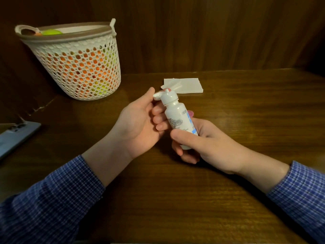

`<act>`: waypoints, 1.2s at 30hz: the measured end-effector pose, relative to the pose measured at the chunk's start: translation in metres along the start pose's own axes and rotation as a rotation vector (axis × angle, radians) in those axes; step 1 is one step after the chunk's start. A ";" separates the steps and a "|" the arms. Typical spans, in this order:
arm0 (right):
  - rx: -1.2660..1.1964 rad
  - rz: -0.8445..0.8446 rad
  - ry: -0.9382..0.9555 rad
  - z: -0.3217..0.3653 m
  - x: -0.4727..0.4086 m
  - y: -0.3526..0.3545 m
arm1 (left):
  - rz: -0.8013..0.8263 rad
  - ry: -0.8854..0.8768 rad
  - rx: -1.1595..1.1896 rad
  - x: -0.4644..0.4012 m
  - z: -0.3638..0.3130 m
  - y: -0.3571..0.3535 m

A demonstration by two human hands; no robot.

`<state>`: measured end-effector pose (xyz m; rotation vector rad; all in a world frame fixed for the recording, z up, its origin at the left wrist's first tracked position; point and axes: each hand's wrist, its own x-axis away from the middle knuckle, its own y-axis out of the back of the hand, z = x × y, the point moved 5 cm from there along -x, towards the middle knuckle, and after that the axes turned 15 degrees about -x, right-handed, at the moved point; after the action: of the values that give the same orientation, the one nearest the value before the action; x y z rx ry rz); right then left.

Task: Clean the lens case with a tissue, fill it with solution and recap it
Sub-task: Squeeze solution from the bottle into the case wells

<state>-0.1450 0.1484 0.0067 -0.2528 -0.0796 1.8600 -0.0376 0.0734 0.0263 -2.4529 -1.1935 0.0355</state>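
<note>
The solution bottle (177, 118) sits just right of the frame's centre, held off the wooden table (246, 106), its long axis tilted so the base points toward the lower right and the cap end toward the upper left. The right hand (198, 143) grips the lower half of the body, thumb across the front and fingers curled round the back. The left hand (140, 124) lies immediately to the bottle's left, palm up; its lower fingers rest loosely bent against the bottle's side while the thumb and a fingertip meet at the flip cap (158, 95), which looks swung out to the left on its hinge. Whether that cap is being opened or closed cannot be told. Since the cap end is on the left hand's side, that hand is the nearer one for working it, and the right would do the tipping. Just beyond the cap, toward upper centre, a folded tissue (188, 85) lies flat on the table with a crumpled tissue piece (173, 84) on its left edge. The lens case itself I cannot make out; it may be hidden behind the bottle top. Count: one bottle, one flat tissue plus one crumpled piece, two hands. In the upper left stands one white mesh basket (77, 67) holding orange and green things, and a grey flat object (15, 136) sits at the left edge.
</note>
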 end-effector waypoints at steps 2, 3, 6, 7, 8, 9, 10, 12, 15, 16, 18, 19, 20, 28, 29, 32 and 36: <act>0.008 -0.002 0.019 0.000 0.000 0.000 | 0.010 -0.002 0.003 -0.002 0.001 0.001; 0.011 -0.003 0.027 0.001 0.000 0.000 | 0.018 -0.004 0.007 -0.002 0.001 0.001; 0.014 0.005 0.030 0.002 0.000 0.000 | 0.033 -0.009 -0.001 -0.004 0.001 0.002; 0.026 0.005 0.023 0.002 0.000 0.000 | 0.035 -0.012 -0.026 -0.005 0.001 0.002; 0.040 -0.002 0.015 0.001 0.001 0.002 | 0.046 -0.020 -0.061 -0.005 0.001 0.003; 0.053 -0.016 0.014 0.000 0.000 0.004 | 0.060 -0.035 -0.106 -0.006 0.001 0.004; 0.054 -0.032 0.018 0.001 0.000 0.005 | 0.056 -0.064 -0.167 -0.008 0.000 0.006; 0.039 -0.072 0.039 0.005 0.000 0.011 | -0.069 -0.184 -0.407 -0.011 -0.008 0.016; 0.055 -0.165 0.038 0.012 0.000 0.023 | -0.439 -0.393 -0.975 -0.005 -0.023 0.030; 0.070 -0.198 0.034 0.013 0.000 0.027 | -0.492 -0.430 -1.121 -0.003 -0.023 0.031; 0.089 -0.244 0.036 0.013 0.002 0.034 | -0.470 -0.423 -1.426 -0.003 -0.013 0.028; 0.090 -0.254 0.043 0.014 0.003 0.037 | -0.426 -0.392 -1.554 -0.007 -0.005 0.028; 0.083 -0.262 0.046 0.015 0.004 0.039 | -0.386 -0.360 -1.634 -0.009 0.000 0.028; -0.416 -0.258 -0.135 0.009 0.012 0.052 | -0.275 -0.284 -1.666 -0.015 0.013 0.031; -0.464 -0.250 -0.149 0.010 0.013 0.055 | -0.273 -0.283 -1.658 -0.014 0.014 0.031; -0.657 -0.220 -0.162 0.013 0.015 0.060 | -0.260 -0.293 -1.639 -0.013 0.014 0.030; -0.920 -0.203 -0.167 0.015 0.017 0.066 | -0.218 -0.303 -1.600 -0.011 0.016 0.027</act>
<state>-0.2148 0.1455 0.0071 -0.6866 -1.0454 1.5264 -0.0274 0.0555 -0.0006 -3.5931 -2.1186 -1.0113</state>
